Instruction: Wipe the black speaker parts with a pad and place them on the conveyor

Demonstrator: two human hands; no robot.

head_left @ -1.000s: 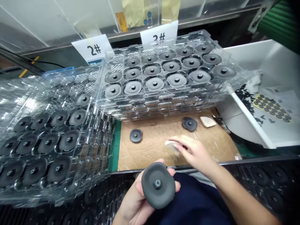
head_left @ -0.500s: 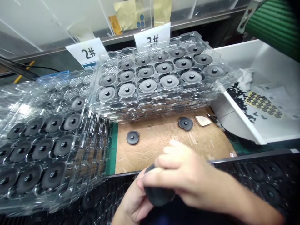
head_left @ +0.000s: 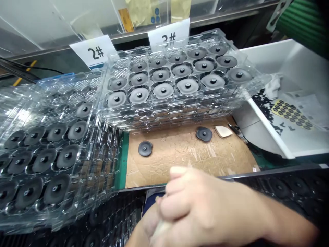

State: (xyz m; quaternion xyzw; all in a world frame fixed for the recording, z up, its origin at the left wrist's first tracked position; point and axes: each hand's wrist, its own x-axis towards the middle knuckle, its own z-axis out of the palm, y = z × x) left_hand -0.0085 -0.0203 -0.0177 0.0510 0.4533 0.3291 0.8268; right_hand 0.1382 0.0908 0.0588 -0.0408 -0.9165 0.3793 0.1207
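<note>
Fig.: Both hands stacked at the tabletop's near edge, two loose discs beyond

We see the R hand (head_left: pixel 197 202) lying over the L hand (head_left: pixel 146 221), low in the pic., knuckles up, fingers curled inward. The R grip looks bent tight, but its fingertips are out of sight & partly blurred; we can't tell if it's pinching anything. The L grip is mostly covered by the R; we can't tell its state either, nor what, if anything, lies btwn the two.

Nearest to the hands, we note two dark loose discs, both flat on the cardboard (head_left: pixel 174 157), w/ a small stud facing up: the left-hand disc (head_left: pixel 145 149) near the sheet's L edge & the right-hand disc (head_left: pixel 204 134) toward its far R, well apart. Just beside the latter sits a pale pad (head_left: pixel 223 131), then a dark slim tool (head_left: pixel 238 133). Green tabletop (head_left: pixel 123 161) shows along the cardboard's L edge.

Behind, a clear tray stack (head_left: pixel 164 111) bears rows of tray discs (head_left: pixel 187 85), studs up, one per cell, incl. six in the front row; a second stack (head_left: pixel 102 161) stands at pic. L. At R, we have a white bin (head_left: pixel 269 127) w/ dark bits (head_left: pixel 263 103) & a yellow sticker sheet (head_left: pixel 290 114).
</note>
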